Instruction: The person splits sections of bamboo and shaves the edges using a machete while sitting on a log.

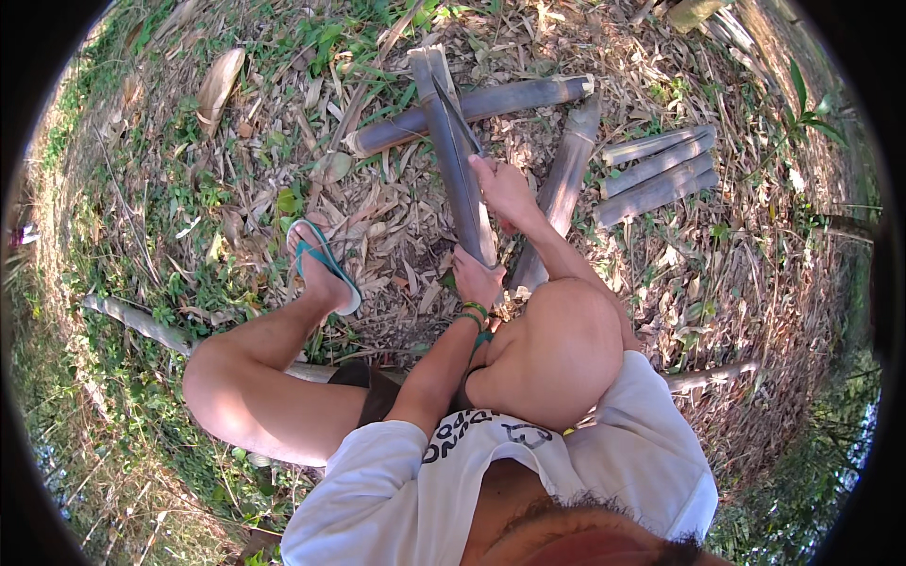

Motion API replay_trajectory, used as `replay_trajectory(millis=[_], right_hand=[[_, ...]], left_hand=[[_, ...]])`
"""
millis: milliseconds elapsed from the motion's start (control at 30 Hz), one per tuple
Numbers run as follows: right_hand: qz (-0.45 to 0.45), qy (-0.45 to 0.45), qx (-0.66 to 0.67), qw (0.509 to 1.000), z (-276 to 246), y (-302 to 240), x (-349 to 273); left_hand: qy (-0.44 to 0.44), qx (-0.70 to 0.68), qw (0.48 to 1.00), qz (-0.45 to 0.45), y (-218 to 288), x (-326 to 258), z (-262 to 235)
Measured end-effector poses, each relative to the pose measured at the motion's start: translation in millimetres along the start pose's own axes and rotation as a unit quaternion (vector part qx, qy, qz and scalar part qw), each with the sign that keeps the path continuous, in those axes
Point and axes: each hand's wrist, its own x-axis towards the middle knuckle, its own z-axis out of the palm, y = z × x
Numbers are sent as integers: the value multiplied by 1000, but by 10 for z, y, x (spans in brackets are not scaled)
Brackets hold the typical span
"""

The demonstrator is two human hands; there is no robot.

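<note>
"Where is the bamboo you are working on?"

"My long bamboo piece point(460, 189) is in front of me, between my two feet. Its far end lies over another bamboo pole point(528, 97), so they make a cross."

"What are your fingers doing?"

"My left hand point(478, 277) is at the near end, and its fingers are closed around it. My right hand point(510, 195) is higher up, on the right side. Its fingers are curled, next to a dark, pointed strip point(459, 121) that runs along the bamboo. I can't tell if they grip it, because my hand hides that part."

"What else is lying near you?"

"A wide bamboo piece point(570, 165) lies just right of my right hand. Past it, some short bamboo pieces point(656, 195) lie side by side."

"And what is the ground like?"

"The ground point(396, 250) is covered in dry brown leaves, with little green plants point(326, 42) poking up. I'm outside, and sun spots shine here and there. A green flip-flop point(345, 278) is on my left foot. A thin log point(142, 324) sticks out past my left knee."
</note>
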Motion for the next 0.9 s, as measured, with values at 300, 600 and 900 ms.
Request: replay_trajectory(millis=[300, 600, 900], right_hand=[[106, -94, 64, 988, -405, -553, -233], [-87, 91, 178, 976, 445, 456, -355], [59, 148, 382, 910, 92, 451, -590]], left_hand=[[-163, -103, 981, 2, -362, 254, -262], [-231, -216, 948, 24, -513, 418, -380], [168, 180, 958, 149, -246, -29, -131]])
